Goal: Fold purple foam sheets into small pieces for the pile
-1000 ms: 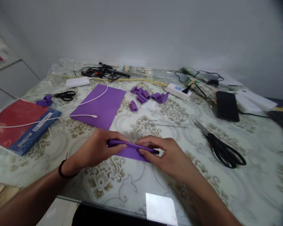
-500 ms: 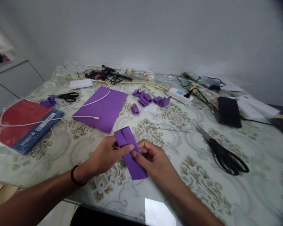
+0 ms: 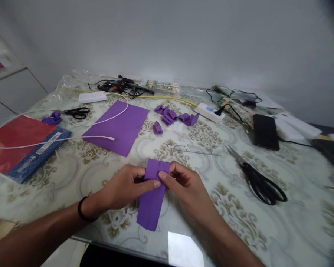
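Observation:
Both my hands pinch a folded strip of purple paper (image 3: 151, 202) just above the table's near edge. My left hand (image 3: 122, 187), with a dark band on its wrist, grips the strip's upper part from the left, thumb on top. From the right, my right hand (image 3: 183, 187) pinches the same upper end. The strip's lower end hangs free toward me. A flat purple sheet (image 3: 118, 126) lies farther back on the table, with several small folded purple pieces (image 3: 171, 115) beyond it.
Large black scissors (image 3: 256, 176) lie to the right, smaller scissors (image 3: 76, 111) at back left. A red and blue packet (image 3: 19, 142) with a white cable (image 3: 80, 137) sits at left. A power strip (image 3: 210, 111), a black phone (image 3: 264, 131) and tangled wires line the back.
The purple strip lay crosswise, pressed flat under both hands; it has since been lifted and turned lengthwise, and now hangs more upright between my pinching fingers.

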`<move>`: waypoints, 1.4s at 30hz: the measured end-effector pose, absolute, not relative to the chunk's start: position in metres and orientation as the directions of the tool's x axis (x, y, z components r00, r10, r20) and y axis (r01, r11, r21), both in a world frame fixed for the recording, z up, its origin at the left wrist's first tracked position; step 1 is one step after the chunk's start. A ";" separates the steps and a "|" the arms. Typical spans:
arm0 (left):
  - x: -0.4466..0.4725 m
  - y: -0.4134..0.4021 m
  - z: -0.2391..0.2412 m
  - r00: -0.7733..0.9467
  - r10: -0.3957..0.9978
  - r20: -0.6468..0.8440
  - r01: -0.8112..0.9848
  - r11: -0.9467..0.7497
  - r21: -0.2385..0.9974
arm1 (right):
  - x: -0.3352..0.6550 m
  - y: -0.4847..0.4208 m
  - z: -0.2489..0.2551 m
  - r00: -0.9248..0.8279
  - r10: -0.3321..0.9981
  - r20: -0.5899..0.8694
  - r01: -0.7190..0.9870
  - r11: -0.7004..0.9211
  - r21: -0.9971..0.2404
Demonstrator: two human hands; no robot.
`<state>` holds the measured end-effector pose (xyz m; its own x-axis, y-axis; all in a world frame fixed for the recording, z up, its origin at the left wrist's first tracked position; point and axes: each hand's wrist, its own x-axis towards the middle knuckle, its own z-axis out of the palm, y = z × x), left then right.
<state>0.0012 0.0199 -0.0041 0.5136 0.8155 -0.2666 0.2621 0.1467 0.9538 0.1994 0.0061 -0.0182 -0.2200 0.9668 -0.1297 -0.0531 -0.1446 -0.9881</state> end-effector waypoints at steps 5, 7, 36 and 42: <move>0.002 0.020 -0.006 0.475 0.837 -0.272 0.275 0.152 0.949 | 0.199 0.006 -0.016 -0.207 0.970 -0.127 -0.050 -0.141 -0.989; 0.002 0.020 -0.006 0.475 0.834 -0.279 0.276 0.159 0.948 | 0.199 0.006 -0.016 -0.206 0.971 -0.120 -0.049 -0.133 -0.990; -0.011 0.030 -0.003 0.206 0.963 -0.176 -0.019 0.183 0.983 | 0.218 0.012 -0.001 -0.218 0.973 -0.080 0.115 -0.056 -0.992; -0.015 0.035 0.011 0.330 0.936 -0.123 0.195 0.060 0.979 | 0.225 0.014 0.005 -0.227 0.974 0.000 0.228 0.053 -0.972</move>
<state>-0.0145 0.0352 0.0115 0.3297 0.9361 -0.1227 0.1953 0.0596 0.9789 0.2246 0.0144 0.0050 -0.2267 0.9740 -0.0002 0.2281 0.0529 -0.9722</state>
